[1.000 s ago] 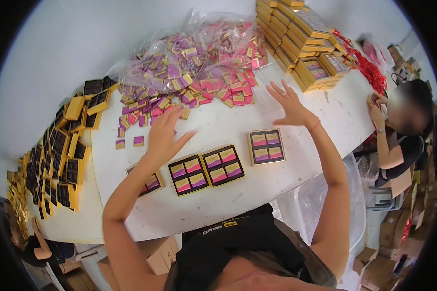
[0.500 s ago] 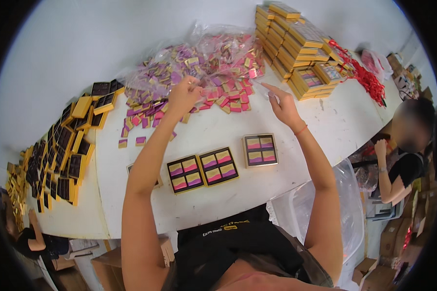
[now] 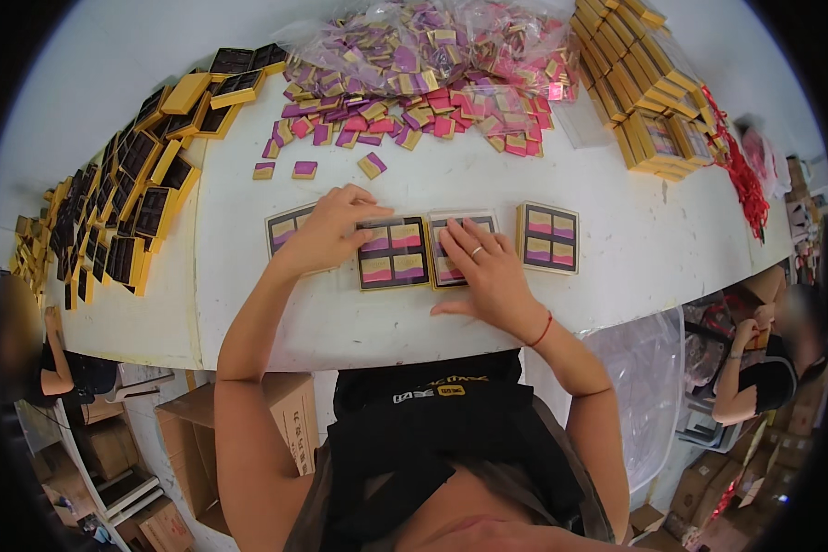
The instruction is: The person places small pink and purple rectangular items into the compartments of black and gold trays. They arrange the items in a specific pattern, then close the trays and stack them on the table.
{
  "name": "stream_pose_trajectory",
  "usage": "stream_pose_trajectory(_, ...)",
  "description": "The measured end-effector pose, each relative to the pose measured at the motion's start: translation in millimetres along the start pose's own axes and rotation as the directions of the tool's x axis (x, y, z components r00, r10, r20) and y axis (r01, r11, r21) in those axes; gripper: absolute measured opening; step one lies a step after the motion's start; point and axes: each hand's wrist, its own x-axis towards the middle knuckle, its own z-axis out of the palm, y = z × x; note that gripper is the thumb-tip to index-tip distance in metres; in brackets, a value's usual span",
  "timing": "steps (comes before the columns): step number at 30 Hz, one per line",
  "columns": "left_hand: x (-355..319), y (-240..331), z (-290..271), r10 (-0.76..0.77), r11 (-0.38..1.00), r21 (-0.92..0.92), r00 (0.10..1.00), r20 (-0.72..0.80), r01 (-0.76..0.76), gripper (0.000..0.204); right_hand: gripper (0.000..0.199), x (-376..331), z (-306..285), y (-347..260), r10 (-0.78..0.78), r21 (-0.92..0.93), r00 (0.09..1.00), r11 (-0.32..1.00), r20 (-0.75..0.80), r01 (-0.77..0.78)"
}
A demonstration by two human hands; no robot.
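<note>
Four-compartment gift boxes with pink, purple and gold pieces stand in a row on the table. My left hand (image 3: pixel 329 230) is at the left edge of one open-faced box (image 3: pixel 393 269), its thumb and fingers closing on a clear plastic lid (image 3: pixel 382 219) over that box's upper part. My right hand (image 3: pixel 488 270) lies with fingers outstretched on the neighbouring box (image 3: pixel 440 219), pressing its clear cover and hiding much of its contents. Partly behind my left hand is another box (image 3: pixel 282 227). A covered box (image 3: pixel 548 237) sits to the right of my right hand.
Small wrapped pieces (image 3: pixel 414 101) are heaped with clear bags at the back. Empty yellow boxes (image 3: pixel 143 184) pile up on the left. Filled boxes (image 3: pixel 649 83) are stacked back right, beside red ribbons (image 3: pixel 745 184). A clear tub (image 3: pixel 635 386) stands below the table; people work at both sides.
Both hands have come back from the heap of pieces to the boxes. The right hand now rests on a box, the left beside another. The view has shifted, showing the row higher up.
</note>
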Motion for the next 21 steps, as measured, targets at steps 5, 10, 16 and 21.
stream_pose_trajectory(5,-12.6,25.8,19.8,-0.005,0.991,0.134,0.994,-0.108,0.020,0.057,0.095,8.2,-6.5,15.7,-0.044,0.013,0.996,0.999,0.072,0.043)
stream_pose_trajectory(10,-31.4,37.6,19.2,0.063,0.914,0.391,0.991,0.120,-0.105,0.116,0.089,15.7,-20.8,22.4,-0.046,0.111,0.975,0.994,0.217,0.022)
stream_pose_trajectory(16,-22.0,37.6,19.4,-0.007,0.974,0.228,0.997,0.076,-0.011,0.108,0.081,19.0,-16.0,29.0,-0.159,0.126,0.962,0.983,0.224,0.133)
stream_pose_trajectory(21,-6.2,37.8,1.8,-0.104,0.982,0.181,0.960,0.260,0.057,0.109,0.080,23.8,-22.9,32.1,-0.182,0.165,0.945,0.976,0.272,0.141)
